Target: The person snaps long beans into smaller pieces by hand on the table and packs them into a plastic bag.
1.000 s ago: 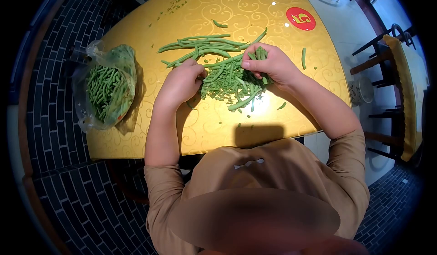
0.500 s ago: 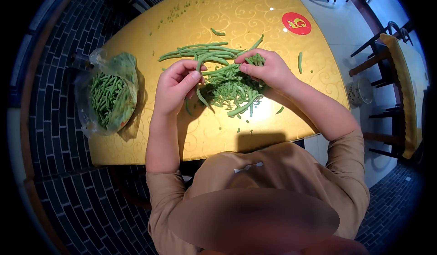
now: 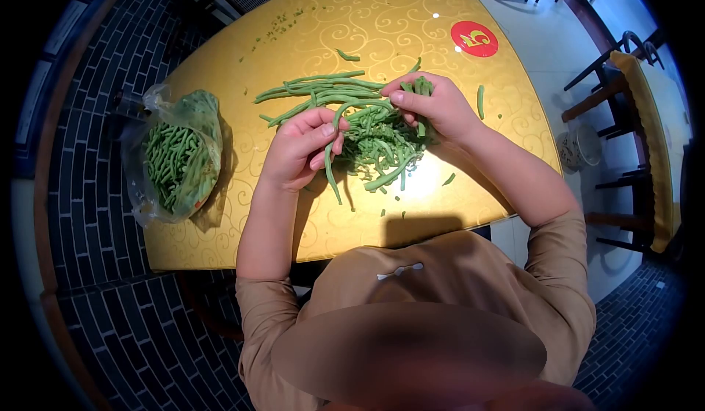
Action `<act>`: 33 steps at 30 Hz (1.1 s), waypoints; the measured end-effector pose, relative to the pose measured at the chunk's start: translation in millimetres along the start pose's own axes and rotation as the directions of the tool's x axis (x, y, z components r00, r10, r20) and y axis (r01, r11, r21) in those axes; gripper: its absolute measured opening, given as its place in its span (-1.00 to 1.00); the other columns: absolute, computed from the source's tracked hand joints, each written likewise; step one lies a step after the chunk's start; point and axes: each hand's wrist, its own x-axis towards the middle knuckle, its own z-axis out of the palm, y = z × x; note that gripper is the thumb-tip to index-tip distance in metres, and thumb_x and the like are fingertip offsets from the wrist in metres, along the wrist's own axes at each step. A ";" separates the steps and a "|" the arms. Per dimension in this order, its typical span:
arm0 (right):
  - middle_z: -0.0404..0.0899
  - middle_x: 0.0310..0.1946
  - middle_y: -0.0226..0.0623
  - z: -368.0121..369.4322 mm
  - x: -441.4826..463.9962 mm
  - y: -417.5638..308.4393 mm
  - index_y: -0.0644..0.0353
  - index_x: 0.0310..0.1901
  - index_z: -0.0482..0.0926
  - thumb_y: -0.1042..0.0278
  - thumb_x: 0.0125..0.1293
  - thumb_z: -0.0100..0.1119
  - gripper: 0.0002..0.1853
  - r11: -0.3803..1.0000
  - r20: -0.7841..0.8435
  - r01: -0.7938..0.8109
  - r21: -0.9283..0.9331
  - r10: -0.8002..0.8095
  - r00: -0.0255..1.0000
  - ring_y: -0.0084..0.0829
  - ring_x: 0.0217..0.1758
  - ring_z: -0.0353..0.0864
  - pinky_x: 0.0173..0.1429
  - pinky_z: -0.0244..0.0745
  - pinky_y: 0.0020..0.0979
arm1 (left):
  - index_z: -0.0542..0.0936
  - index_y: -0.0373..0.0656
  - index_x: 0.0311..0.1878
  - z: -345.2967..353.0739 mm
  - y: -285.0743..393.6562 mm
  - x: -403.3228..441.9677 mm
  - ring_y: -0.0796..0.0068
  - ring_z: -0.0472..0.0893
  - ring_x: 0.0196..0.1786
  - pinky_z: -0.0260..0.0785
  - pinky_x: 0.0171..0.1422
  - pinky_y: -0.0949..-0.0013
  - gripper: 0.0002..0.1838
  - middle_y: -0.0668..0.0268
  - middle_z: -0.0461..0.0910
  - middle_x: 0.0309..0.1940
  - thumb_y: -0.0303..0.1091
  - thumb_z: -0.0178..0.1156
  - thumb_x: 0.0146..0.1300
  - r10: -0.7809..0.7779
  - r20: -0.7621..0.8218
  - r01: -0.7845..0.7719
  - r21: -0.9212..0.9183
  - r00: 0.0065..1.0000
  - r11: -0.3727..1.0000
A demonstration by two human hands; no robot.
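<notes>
- Gold, scroll-patterned bench (image 3: 411, 37), flanked by dark brickwork (image 3: 95, 154) at left and pale floor tiles (image 3: 540, 51) at right.
- Left grip (image 3: 297, 147): bare hand, thumb and curled fingers pinching a long bean (image 3: 333, 165). Its lower end points toward the wearer; its upper part arches toward the other hand, contact uncertain.
- Right grip (image 3: 440, 103): closed around a bunch of bean pieces (image 3: 421, 86), thumb extended leftward, cut ends protruding above the fingers.
- Left forearm: nearly upright in view, palm turned inward. Right forearm: slanting from the lower right across the bench edge. Both brown sleeves (image 3: 558, 253) end near the elbow.
- Between and below the hands: a pile of cut beans (image 3: 382, 150).
- Just beyond: whole beans (image 3: 323, 86), laid roughly parallel.
- Farther left: a clear plastic bag (image 3: 207, 139) containing more beans.
- Far right of the bench: a red disc (image 3: 474, 39).
</notes>
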 end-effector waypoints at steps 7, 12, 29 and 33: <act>0.54 -0.53 -0.37 -5.0 0.2 1.3 0.36 -0.26 0.55 0.33 0.21 0.17 -0.77 0.958 0.330 -0.286 0.018 0.264 0.906 -0.68 -0.60 0.40 -0.54 0.29 -0.67 | 0.54 -0.26 -0.24 10.9 -4.2 -1.0 0.84 0.21 -0.71 -0.01 -0.64 0.75 -0.84 0.38 0.49 -0.56 -0.36 0.11 0.24 -0.199 0.068 0.179 0.225 0.978 0.958; 0.58 -0.46 -0.16 1.0 -9.5 -2.6 0.42 -0.26 0.53 0.39 0.18 0.18 -0.78 0.892 0.458 -0.452 0.018 0.394 0.796 -0.67 -0.64 0.38 -0.56 0.28 -0.65 | 0.54 -0.22 -0.30 6.3 -11.2 -0.1 0.85 0.22 -0.70 -0.01 -0.65 0.74 -0.85 0.42 0.48 -0.58 -0.33 0.13 0.23 -0.187 0.046 0.167 0.283 0.981 0.945; 0.58 -0.48 -0.14 7.3 -9.8 -6.6 0.31 -0.28 0.54 0.38 0.09 0.15 -0.80 0.822 0.355 -0.101 -0.560 0.348 0.868 -0.46 -0.55 0.47 -0.46 0.38 -0.47 | 0.52 -0.23 -0.35 9.5 -11.7 0.0 0.74 0.42 -0.51 0.23 -0.44 0.67 -0.86 0.45 0.51 -0.51 -0.43 0.28 0.07 -0.237 0.078 0.197 0.347 0.968 0.917; 0.57 -0.43 -0.09 4.9 -17.5 -7.5 0.26 -0.25 0.54 0.29 0.02 0.19 -0.73 0.149 0.318 0.317 -0.937 -0.018 0.948 -0.23 -0.37 0.53 -0.27 0.43 -0.32 | 0.51 -0.21 -0.37 18.5 -14.4 -2.4 0.78 0.40 -0.51 0.21 -0.43 0.67 -0.85 0.48 0.50 -0.54 -0.41 0.29 0.08 -0.230 0.125 0.156 0.434 0.965 0.888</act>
